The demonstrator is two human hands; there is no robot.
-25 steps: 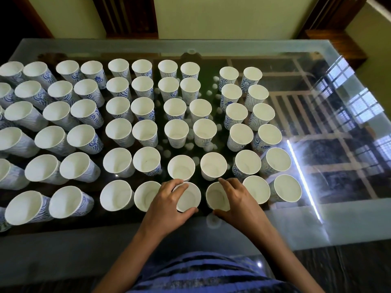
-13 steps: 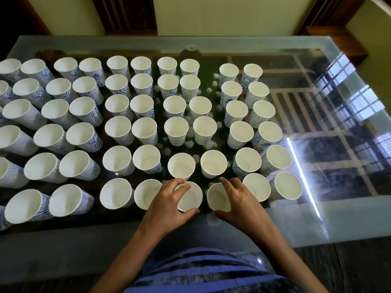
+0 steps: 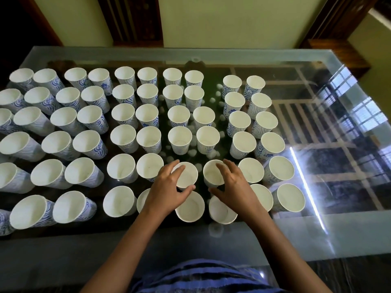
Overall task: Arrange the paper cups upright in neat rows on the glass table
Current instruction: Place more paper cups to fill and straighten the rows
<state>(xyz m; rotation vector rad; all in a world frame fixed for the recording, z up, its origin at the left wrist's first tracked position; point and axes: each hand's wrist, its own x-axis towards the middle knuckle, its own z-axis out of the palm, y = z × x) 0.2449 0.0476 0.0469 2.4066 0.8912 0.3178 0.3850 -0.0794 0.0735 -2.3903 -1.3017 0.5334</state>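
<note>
Left hand (image 3: pixel 169 188) curls fingers and thumb round an upright cup (image 3: pixel 187 176) | right hand (image 3: pixel 236 187) likewise grips the neighbour cup (image 3: pixel 212 173) | both cups in second row from near edge | remaining paper cups (image 3: pixel 123 137) stand in rows on glass table (image 3: pixel 338 235)

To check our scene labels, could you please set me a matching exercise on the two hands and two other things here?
Things: 1 left hand; 2 right hand; 3 striped shirt; 4 light streak.
Places: A on the glass table's bare right side; B holding the left middle cup; C at the view's bottom edge; D holding the right middle cup.
Pairs: 1-B; 2-D; 3-C; 4-A.
</note>
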